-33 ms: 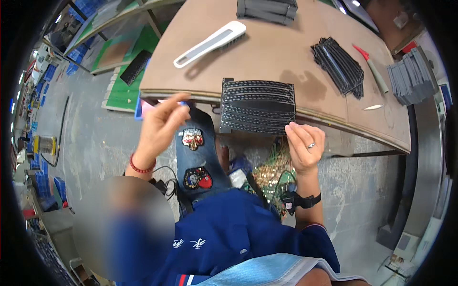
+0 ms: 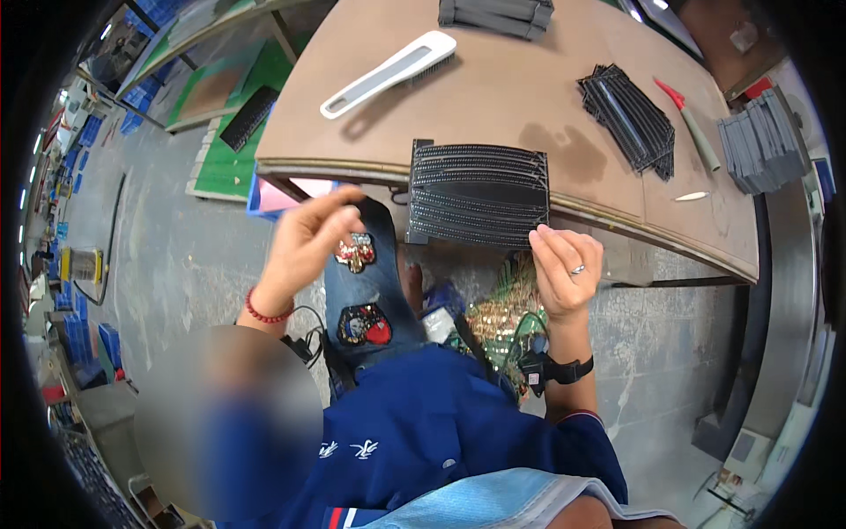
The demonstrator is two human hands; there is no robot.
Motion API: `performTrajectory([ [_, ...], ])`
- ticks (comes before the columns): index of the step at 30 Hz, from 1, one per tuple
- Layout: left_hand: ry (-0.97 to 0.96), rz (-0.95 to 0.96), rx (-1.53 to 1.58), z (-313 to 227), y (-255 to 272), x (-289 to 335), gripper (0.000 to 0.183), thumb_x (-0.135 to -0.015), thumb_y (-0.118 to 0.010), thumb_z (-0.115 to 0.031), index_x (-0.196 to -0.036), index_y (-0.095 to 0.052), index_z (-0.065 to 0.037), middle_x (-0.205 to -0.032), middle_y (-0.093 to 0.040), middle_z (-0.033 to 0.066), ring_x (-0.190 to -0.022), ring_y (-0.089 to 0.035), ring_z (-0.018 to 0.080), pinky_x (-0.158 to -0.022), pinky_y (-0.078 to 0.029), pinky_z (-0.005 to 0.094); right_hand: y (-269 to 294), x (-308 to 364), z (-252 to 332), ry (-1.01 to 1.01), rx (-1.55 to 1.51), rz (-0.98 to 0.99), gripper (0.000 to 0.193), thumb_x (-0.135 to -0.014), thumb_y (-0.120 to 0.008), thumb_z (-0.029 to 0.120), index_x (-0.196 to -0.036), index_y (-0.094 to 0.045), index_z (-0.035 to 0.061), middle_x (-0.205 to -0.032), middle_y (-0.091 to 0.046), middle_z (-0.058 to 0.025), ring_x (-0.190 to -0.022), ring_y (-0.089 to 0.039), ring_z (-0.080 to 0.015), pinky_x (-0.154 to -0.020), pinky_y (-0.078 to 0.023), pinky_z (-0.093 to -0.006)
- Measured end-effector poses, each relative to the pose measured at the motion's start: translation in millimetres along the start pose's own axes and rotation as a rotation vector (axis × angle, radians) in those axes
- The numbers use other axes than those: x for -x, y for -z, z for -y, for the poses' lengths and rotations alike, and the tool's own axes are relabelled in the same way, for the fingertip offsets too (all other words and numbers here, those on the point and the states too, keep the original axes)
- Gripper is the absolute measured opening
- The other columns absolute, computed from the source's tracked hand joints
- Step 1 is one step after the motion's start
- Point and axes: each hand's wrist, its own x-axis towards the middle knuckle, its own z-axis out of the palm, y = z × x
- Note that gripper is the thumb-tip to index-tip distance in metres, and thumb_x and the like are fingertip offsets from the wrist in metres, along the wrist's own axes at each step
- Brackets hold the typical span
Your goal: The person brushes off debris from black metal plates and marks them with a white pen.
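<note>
Head-worn fisheye here, the left one of a pair, aimed down the wearer's front. Light-blue mask is super close at the bottom edge, left hand and right hand at arm's reach mid-frame, bench beyond, floor curving off toward the black rim.
</note>
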Motion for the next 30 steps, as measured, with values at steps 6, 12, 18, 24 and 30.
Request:
performTrajectory([
  [6,0.268,0.224,0.52,22.6,-43.9,6.0,0.038,-0.099,-0.053,-0.018,-0.128,-0.052,0.007,-0.099,-0.069,0.0166,-0.072,-0.07,0.0176,-0.047,-0.052,0.0213,-0.3,15.5,11.5,0.007,-0.01,-0.011,0.028,-0.061,-0.075,-0.002,-0.088,-0.074,0.0047,-0.094,-0.071,-0.0039,-0.08,-0.063,-0.0198,-0.069,-0.046,-0.0325],
  [12,0.198,0.245,0.568,30.0,-54.6,-5.3,0.026,-0.097,-0.055,-0.012,-0.114,-0.062,0.006,-0.094,-0.071,0.0101,-0.065,-0.068,0.0095,-0.044,-0.048,0.0169,-0.9,20.1,18.9,-0.012,0.019,0.007,0.025,-0.063,-0.077,-0.001,-0.086,-0.074,0.0062,-0.095,-0.071,-0.0036,-0.081,-0.063,-0.0193,-0.071,-0.046,-0.0322],
  [18,0.169,0.197,0.476,35.7,-60.9,-6.5,0.02,-0.096,-0.057,-0.011,-0.104,-0.067,0.004,-0.09,-0.071,0.0064,-0.062,-0.066,0.0072,-0.044,-0.047,0.0166,-3.5,20.2,16.5,-0.044,0.015,-0.006,0.025,-0.063,-0.077,-0.002,-0.086,-0.073,0.0069,-0.094,-0.071,-0.0035,-0.082,-0.063,-0.0192,-0.072,-0.045,-0.0328],
  [24,0.156,0.176,0.455,34.4,-62.0,-6.7,0.02,-0.096,-0.058,-0.011,-0.104,-0.067,0.004,-0.089,-0.071,0.006,-0.06,-0.065,0.0071,-0.043,-0.046,0.0167,-5.5,18.8,16.6,-0.053,0.025,-0.017,0.025,-0.062,-0.077,-0.002,-0.085,-0.073,0.0067,-0.094,-0.071,-0.0034,-0.082,-0.063,-0.0199,-0.073,-0.045,-0.033],
  [30,0.163,0.169,0.449,30.2,-62.8,-6.0,0.022,-0.095,-0.058,-0.01,-0.108,-0.066,0.006,-0.086,-0.07,0.0068,-0.059,-0.065,0.0088,-0.042,-0.046,0.0173,-2.8,16.9,19.7,-0.047,0.03,-0.02,0.023,-0.062,-0.078,-0.002,-0.083,-0.073,0.0055,-0.092,-0.07,-0.004,-0.082,-0.063,-0.0204,-0.074,-0.046,-0.0335],
])
